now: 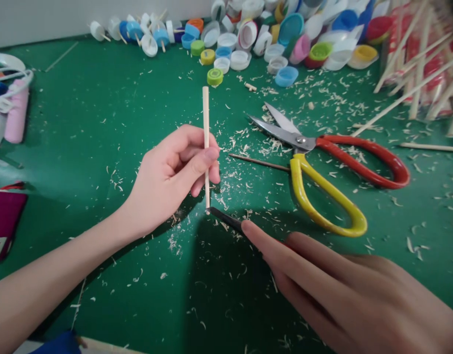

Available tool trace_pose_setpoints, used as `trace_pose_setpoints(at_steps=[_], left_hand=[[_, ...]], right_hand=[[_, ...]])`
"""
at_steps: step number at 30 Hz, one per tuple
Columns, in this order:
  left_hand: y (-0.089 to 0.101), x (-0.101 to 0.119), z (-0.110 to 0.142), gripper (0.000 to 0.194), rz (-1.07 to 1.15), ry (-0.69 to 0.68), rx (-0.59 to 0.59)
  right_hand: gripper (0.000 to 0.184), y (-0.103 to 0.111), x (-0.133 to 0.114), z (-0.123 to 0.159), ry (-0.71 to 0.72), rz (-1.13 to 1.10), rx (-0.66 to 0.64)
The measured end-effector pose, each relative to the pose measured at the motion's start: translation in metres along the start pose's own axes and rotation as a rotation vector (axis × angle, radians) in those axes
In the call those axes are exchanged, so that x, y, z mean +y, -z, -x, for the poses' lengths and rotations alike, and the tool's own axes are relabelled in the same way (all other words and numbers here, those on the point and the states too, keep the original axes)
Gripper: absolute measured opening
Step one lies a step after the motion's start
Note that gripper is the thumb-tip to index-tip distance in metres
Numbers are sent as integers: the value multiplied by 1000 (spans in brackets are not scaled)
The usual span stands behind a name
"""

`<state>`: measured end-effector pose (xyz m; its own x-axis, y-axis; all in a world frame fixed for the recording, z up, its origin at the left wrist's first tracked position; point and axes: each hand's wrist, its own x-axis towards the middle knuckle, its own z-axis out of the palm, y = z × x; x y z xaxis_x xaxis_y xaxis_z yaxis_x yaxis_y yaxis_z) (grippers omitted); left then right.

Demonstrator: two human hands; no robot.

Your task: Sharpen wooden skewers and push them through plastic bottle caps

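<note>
A green table (82, 162) fills most of the view, running back to a pale wall (64, 17). Curled shavings (174, 241) litter its middle and right. Over them the left hand (170, 167) pinches a stick (206, 115) between thumb and fingers, nearly upright in view, left of the scissors (301, 142). The right hand (333, 290) is closed on a dark blade (228, 220), forefinger laid along it, the tip at the stick's lower end; the handle is mostly hidden. The scissors lie spread, one handle red, one yellow, beside a thin rod (257, 162). Coloured caps (248, 34) crowd the far edge, some pierced by short sticks. More sticks (420, 88) lie piled on red-and-clear packaging at far right. A purple case (5, 221) sits at the left edge.
</note>
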<state>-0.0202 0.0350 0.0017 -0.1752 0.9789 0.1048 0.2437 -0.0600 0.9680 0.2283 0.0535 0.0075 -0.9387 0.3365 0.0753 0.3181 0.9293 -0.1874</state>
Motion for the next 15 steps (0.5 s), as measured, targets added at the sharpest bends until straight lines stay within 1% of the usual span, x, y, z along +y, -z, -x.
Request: trace_pose_setpoints(at_steps=[3,7,10,13,15], left_hand=[[0,0,0,13,-20,-1,10],[-1,-1,0,12,-19,-8,12],[0,-2,0,11,0,-19,6],[0,-2,-1,12,14,-27,-2],[0,-2,0,12,3,-16,-1]], right_hand=[[66,-3,0,0,14,-84,-47],[61,-3,-2,0,6,-100,-39],[53,-3,-4,-3,-12,-95,16],[50,-4,-4,-5,-74,-95,85],[51,-5,-3,-6,-85,-84,77]])
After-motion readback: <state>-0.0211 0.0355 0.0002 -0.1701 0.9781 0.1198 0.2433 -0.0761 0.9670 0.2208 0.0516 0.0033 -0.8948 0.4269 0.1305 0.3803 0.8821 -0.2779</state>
